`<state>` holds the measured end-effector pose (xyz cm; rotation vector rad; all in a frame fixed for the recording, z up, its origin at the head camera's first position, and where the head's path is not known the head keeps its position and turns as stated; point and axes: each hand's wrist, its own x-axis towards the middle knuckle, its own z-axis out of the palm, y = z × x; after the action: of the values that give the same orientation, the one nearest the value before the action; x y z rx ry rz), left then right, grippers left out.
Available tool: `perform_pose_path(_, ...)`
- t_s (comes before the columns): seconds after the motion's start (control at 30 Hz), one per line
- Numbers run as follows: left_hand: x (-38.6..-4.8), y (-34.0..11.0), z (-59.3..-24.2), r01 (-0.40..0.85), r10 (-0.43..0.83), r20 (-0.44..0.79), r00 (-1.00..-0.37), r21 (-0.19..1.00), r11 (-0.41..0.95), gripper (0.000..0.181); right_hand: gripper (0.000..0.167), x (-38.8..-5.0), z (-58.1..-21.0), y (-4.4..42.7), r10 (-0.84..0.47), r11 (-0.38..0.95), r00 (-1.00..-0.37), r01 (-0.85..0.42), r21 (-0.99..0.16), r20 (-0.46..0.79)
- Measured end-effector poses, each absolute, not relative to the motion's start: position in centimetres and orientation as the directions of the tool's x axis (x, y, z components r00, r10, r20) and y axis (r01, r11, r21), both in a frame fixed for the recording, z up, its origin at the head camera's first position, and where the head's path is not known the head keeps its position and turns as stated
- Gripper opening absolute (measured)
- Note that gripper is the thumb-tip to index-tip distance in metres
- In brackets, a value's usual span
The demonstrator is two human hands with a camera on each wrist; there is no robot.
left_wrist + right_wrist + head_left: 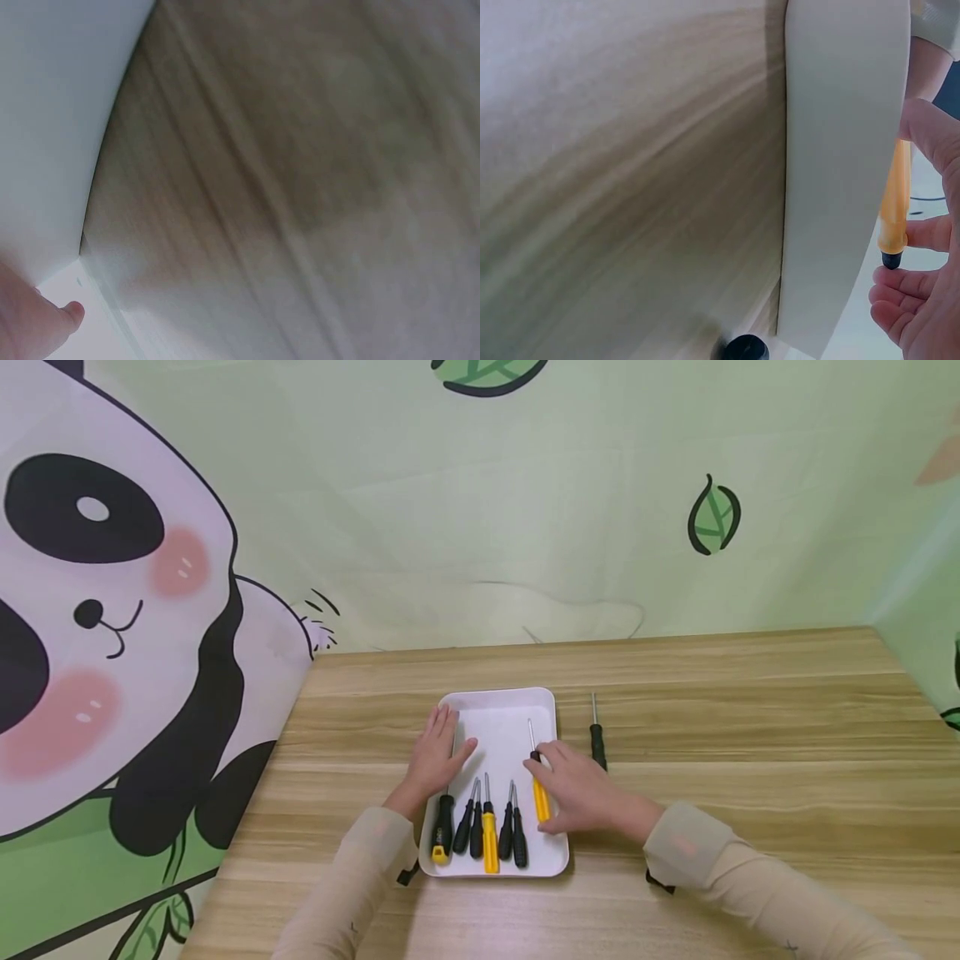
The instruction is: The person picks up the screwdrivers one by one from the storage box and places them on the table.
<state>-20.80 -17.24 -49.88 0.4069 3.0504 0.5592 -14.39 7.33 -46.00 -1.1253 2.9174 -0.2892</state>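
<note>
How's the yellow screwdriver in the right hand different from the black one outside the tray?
The yellow screwdriver has a mostly yellow handle; the black screwdriver has a black one. The yellow one is over the right side of the white tray, while the black one lies on the wooden table. The right hand grips the yellow one, not the black one. Both have thin metal shafts.

A light-brown wood-grain table [750, 735] carries a white rectangular tray [495, 727] toward its left edge and, farther from that edge, a black-handled metal-shafted screwdriver [597, 743].
</note>
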Motion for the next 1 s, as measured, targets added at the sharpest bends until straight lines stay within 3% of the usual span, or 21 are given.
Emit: perform_pose_path(1.0, -20.7, -17.3, -49.6, 0.263, 0.269, 0.029, -0.963, 0.330, 0.907, 0.071, 0.088, -15.9, -45.0, 10.0, -0.616, 0.755, -0.780, -0.625, -0.196, 0.115)
